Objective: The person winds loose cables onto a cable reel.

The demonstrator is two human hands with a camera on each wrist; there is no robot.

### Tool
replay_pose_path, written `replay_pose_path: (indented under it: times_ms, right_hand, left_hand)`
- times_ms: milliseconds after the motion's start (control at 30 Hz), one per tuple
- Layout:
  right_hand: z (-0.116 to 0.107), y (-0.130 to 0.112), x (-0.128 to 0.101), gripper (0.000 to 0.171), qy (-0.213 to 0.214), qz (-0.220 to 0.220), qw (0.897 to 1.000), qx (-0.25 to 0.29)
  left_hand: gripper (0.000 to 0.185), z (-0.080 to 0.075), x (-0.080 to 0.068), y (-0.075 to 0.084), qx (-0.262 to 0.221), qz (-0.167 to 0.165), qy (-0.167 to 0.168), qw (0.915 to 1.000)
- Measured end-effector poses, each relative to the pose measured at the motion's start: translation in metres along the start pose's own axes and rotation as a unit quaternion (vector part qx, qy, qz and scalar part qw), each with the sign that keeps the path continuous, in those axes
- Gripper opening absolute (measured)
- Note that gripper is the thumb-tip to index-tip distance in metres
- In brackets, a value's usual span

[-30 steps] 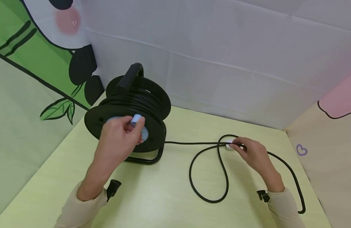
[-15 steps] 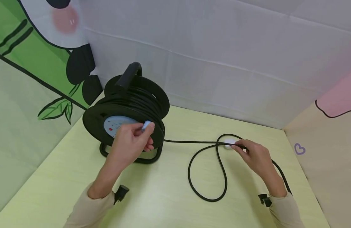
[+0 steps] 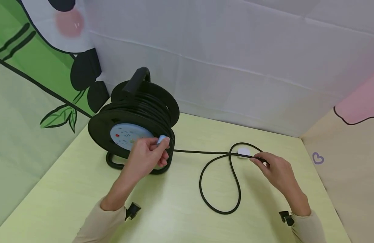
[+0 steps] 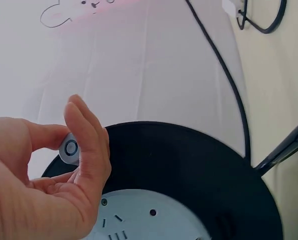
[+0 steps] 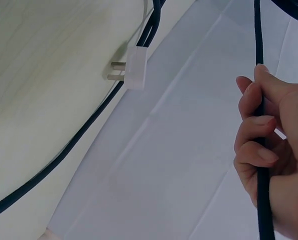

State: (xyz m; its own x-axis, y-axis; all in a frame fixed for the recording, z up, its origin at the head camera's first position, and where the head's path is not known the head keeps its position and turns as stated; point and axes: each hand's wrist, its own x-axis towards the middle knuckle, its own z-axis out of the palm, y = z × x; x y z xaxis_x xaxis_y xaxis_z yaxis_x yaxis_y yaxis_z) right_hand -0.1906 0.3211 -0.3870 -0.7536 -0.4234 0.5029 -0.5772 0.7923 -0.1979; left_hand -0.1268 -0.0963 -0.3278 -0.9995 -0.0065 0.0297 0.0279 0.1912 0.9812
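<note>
A black cable reel (image 3: 98, 136) stands at the left of the table in the head view. Thumb and fingers of my left hand (image 3: 144, 156) pinch its small light-blue crank knob (image 3: 162, 138), in front of the reel's right side. The knob's round end (image 4: 70, 148) shows between the fingers in the left wrist view. At the right, my right hand (image 3: 278, 172) grips the black cable (image 3: 202, 152), which runs from the reel. In the right wrist view the cable (image 5: 259, 40) passes through the curled fingers. A white plug (image 5: 135, 70) with metal prongs lies beyond that hand.
A loop of slack cable (image 3: 221, 212) lies on the pale wooden table (image 3: 180, 229). White cloth (image 3: 223, 67) rises behind the table, with printed panels at both sides. The reel's tubular stand (image 3: 112, 163) rests on the table. Its black handle (image 3: 136, 82) points up.
My left hand has swung right and down with the knob, uncovering the blue socket face. The right hand has shifted slightly right, away from the plug, still gripping the cable.
</note>
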Motion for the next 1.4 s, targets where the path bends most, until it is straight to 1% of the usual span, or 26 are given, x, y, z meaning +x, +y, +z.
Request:
replay_pose_path:
  times_ms: [267, 333, 400, 500, 567, 700, 833, 900, 1033, 1100, 1233, 1333, 1400]
  right_hand:
    - [-0.013, 0.003, -0.01, 0.007, -0.028, 0.02, 0.999, 0.018]
    - [-0.017, 0.005, -0.01, 0.012, -0.033, 0.027, 0.999, 0.019]
    - [-0.022, 0.01, -0.011, 0.021, -0.034, 0.034, 0.999, 0.016]
    - [-0.033, 0.019, -0.012, 0.03, -0.026, 0.047, 0.999, 0.004]
    - [-0.042, 0.027, -0.013, 0.03, -0.016, 0.06, 0.998, 0.003]
    - [-0.055, 0.039, -0.017, 0.026, -0.011, 0.086, 0.996, 0.023]
    - [-0.062, 0.042, -0.014, 0.026, -0.016, 0.075, 0.996, 0.043]
    - [-0.064, 0.041, -0.01, 0.026, -0.017, 0.071, 0.996, 0.046]
    - [-0.062, 0.04, -0.005, 0.025, -0.025, 0.098, 0.993, 0.06]
    - [-0.059, 0.04, -0.003, 0.025, -0.026, 0.103, 0.992, 0.067]
    - [-0.051, 0.037, 0.0, 0.025, -0.028, 0.095, 0.992, 0.083]
    - [-0.044, 0.033, 0.003, 0.025, -0.031, 0.087, 0.991, 0.098]
    - [-0.039, 0.03, 0.004, 0.026, -0.038, 0.082, 0.99, 0.107]
  left_hand:
    - [0.034, 0.006, -0.003, -0.019, 0.049, -0.012, -0.015, 0.9986]
    - [0.034, 0.006, -0.004, -0.023, 0.057, -0.012, -0.017, 0.9982]
    - [0.034, 0.006, -0.006, -0.027, 0.063, -0.011, -0.019, 0.9977]
    - [0.035, 0.006, -0.007, -0.033, 0.079, -0.014, -0.021, 0.9966]
    - [0.035, 0.005, -0.009, -0.038, 0.096, -0.02, -0.02, 0.995]
    - [0.036, 0.001, -0.012, -0.05, 0.138, -0.025, -0.021, 0.9898]
    - [0.035, -0.006, -0.013, -0.063, 0.156, -0.038, -0.031, 0.9865]
    - [0.034, -0.01, -0.013, -0.069, 0.157, -0.055, -0.038, 0.9854]
    - [0.036, -0.023, -0.012, -0.082, 0.159, -0.081, -0.047, 0.9828]
    - [0.037, -0.031, -0.013, -0.088, 0.159, -0.087, -0.044, 0.9824]
    - [0.038, -0.049, -0.017, -0.099, 0.184, -0.103, -0.029, 0.9772]
    - [0.039, -0.063, -0.018, -0.104, 0.177, -0.119, -0.021, 0.9767]
    - [0.04, -0.073, -0.017, -0.107, 0.163, -0.127, -0.018, 0.9783]
